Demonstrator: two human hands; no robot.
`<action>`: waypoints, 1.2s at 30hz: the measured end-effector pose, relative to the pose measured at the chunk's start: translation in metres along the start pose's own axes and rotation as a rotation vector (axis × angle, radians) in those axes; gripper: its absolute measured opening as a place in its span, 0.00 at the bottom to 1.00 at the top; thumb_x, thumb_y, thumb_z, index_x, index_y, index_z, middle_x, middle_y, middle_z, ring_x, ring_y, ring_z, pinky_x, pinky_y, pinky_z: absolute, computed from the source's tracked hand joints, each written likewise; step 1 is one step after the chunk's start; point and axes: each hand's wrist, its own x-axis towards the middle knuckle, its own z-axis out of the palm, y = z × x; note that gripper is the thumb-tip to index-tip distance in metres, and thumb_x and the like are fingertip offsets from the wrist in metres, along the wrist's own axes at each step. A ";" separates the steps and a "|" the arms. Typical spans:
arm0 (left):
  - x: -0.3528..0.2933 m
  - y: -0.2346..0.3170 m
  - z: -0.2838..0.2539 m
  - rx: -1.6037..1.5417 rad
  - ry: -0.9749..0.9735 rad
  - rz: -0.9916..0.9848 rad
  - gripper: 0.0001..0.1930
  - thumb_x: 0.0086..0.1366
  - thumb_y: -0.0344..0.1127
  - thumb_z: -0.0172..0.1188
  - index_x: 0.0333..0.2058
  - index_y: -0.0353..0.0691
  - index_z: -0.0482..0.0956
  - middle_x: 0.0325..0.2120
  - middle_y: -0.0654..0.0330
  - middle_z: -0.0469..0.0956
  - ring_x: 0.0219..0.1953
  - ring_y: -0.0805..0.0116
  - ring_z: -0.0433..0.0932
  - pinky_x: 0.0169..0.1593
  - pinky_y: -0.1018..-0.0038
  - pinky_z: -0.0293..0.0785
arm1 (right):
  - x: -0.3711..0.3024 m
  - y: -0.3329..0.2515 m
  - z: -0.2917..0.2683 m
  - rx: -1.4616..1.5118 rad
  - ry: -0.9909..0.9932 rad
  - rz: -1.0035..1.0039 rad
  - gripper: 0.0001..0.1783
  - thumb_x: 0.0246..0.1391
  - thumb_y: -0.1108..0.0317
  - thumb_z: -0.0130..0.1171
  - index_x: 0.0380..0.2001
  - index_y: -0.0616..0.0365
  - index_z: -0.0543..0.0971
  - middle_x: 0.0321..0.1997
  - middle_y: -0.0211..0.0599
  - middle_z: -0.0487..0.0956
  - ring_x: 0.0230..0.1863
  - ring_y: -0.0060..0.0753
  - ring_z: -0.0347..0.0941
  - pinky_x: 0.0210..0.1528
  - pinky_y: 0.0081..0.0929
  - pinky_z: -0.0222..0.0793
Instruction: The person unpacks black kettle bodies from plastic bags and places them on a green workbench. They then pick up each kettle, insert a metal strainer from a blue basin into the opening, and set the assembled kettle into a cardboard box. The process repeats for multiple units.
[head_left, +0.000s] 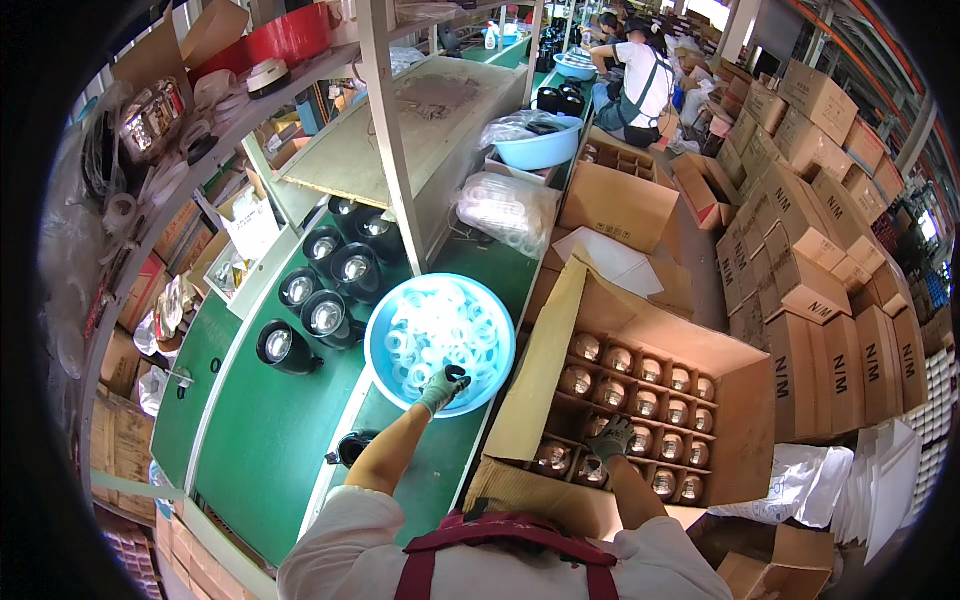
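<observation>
My left hand point(443, 388), in a grey-green glove with dark fingertips, is at the near rim of a light-blue basin point(374, 372). Its fingers curl inward; whatever they may hold is too small to make out. Translucent white plastic rings point(440, 330) fill the basin. My right hand point(610, 438), also gloved, reaches into an open carton point(640, 325) with its fingers spread over the dividers. Rounded, mirror-silver glass liners point(645, 404) stand in the carton's compartments, and some lie right beside the fingers. Under my left forearm, a black vessel point(357, 447) is partly hidden.
Several black jugs point(290, 347) with silvery insides stand on the green work surface point(270, 430). A bagged stack of clear rings point(508, 208) and another blue basin point(540, 150) sit farther off. Stacked cartons point(800, 370) line the right. A person point(640, 85) sits in the distance.
</observation>
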 end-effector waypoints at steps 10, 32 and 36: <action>-0.005 0.031 0.008 0.319 -0.300 0.065 0.24 0.60 0.47 0.71 0.50 0.42 0.80 0.37 0.58 0.83 0.37 0.69 0.80 0.42 0.72 0.76 | 0.010 0.009 0.001 0.050 -0.035 -0.030 0.65 0.40 0.32 0.67 0.72 0.61 0.53 0.72 0.55 0.58 0.73 0.58 0.51 0.74 0.52 0.44; -0.123 0.174 -0.060 -0.710 0.064 0.359 0.24 0.65 0.31 0.66 0.59 0.37 0.74 0.45 0.57 0.81 0.43 0.69 0.81 0.49 0.75 0.78 | -0.139 -0.204 -0.221 0.815 0.421 -1.077 0.29 0.48 0.68 0.71 0.54 0.58 0.74 0.52 0.45 0.78 0.55 0.48 0.76 0.56 0.38 0.73; -0.148 0.180 -0.081 -0.603 0.135 0.391 0.23 0.69 0.32 0.61 0.61 0.33 0.70 0.46 0.52 0.81 0.44 0.67 0.81 0.51 0.69 0.78 | -0.105 -0.244 -0.177 0.967 0.504 -1.362 0.30 0.50 0.61 0.70 0.56 0.57 0.74 0.50 0.46 0.80 0.51 0.47 0.79 0.53 0.37 0.75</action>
